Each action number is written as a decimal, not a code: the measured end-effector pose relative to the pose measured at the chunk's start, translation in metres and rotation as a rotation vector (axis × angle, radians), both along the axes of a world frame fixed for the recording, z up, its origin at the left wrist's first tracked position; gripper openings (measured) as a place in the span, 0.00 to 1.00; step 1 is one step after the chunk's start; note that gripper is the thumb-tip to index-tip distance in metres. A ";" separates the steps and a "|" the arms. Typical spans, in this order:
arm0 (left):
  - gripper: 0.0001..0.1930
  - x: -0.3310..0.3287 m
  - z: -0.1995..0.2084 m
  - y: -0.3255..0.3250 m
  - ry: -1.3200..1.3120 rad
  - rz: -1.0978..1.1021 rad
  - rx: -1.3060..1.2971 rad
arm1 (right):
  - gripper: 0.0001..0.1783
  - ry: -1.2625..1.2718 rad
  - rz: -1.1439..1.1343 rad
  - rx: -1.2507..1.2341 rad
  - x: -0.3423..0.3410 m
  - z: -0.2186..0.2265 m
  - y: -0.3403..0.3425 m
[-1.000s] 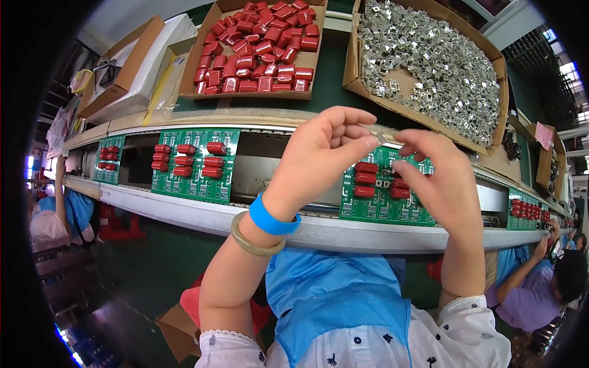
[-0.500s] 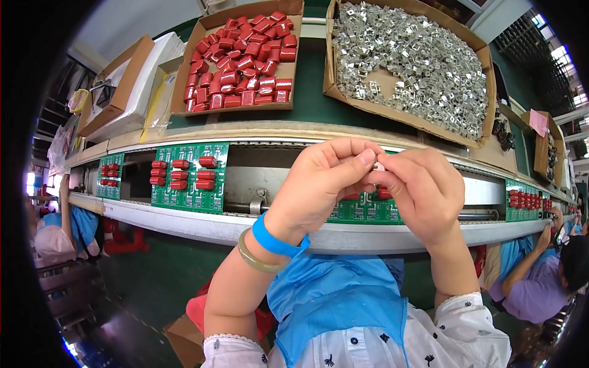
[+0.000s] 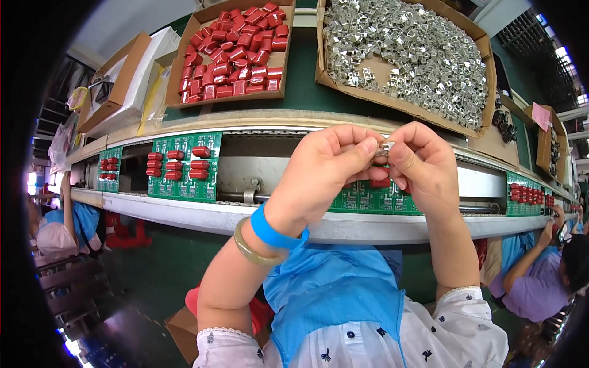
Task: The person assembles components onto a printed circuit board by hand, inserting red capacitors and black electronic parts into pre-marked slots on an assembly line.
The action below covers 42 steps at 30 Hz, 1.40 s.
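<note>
Between the fingertips of both hands, above the conveyor, is a small silver metal clip (image 3: 384, 149). My left hand (image 3: 334, 162) pinches it from the left with thumb and index finger, a blue band and a bangle on the wrist. From the other side my right hand (image 3: 424, 162) grips it, also in a pinch. Fingers cover part of the clip. Under the hands lies a green circuit board (image 3: 356, 202) carrying red capacitors, partly hidden by the hands. Farther left on the line sits another circuit board (image 3: 208, 187) with rows of red capacitors.
Beyond the conveyor rail (image 3: 257, 218), one cardboard tray (image 3: 283, 80) holds loose red capacitors and another cardboard tray (image 3: 405, 115) holds many silver clips. More boards (image 3: 521, 211) lie along the line. A co-worker (image 3: 540, 282) sits at the right, another person (image 3: 73, 227) at the left.
The view has shifted slightly. Both hands remain together over the board; the right fingers have shifted around the clip, which now shows more clearly between the fingertips.
</note>
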<state>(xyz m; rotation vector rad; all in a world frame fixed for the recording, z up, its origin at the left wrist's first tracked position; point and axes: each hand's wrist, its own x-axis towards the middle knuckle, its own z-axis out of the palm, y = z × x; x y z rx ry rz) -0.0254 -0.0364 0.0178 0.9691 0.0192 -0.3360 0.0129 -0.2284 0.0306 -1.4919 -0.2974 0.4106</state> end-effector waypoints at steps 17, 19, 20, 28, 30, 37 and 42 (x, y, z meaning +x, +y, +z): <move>0.12 -0.012 -0.015 0.055 -0.136 0.211 0.518 | 0.09 -0.729 0.073 -0.627 -0.001 -0.018 -0.047; 0.13 -0.014 -0.022 0.057 -0.149 0.212 0.530 | 0.07 -0.858 0.058 -0.774 -0.002 -0.016 -0.045; 0.14 -0.014 -0.026 0.058 -0.233 0.186 0.638 | 0.07 -0.975 0.089 -0.857 -0.002 -0.018 -0.045; 0.13 -0.016 -0.025 0.043 -0.303 0.137 0.960 | 0.03 -1.138 0.153 -1.123 0.000 -0.023 -0.038; 0.10 -0.016 -0.025 0.041 -0.366 0.134 1.044 | 0.04 -1.103 0.154 -1.086 0.000 -0.024 -0.039; 0.09 -0.014 -0.033 0.040 -0.648 0.073 1.273 | 0.19 -0.898 0.147 -1.019 -0.002 -0.020 -0.039; 0.09 -0.015 -0.032 0.037 -0.689 0.051 1.392 | 0.27 -0.932 0.157 -1.013 -0.002 -0.020 -0.038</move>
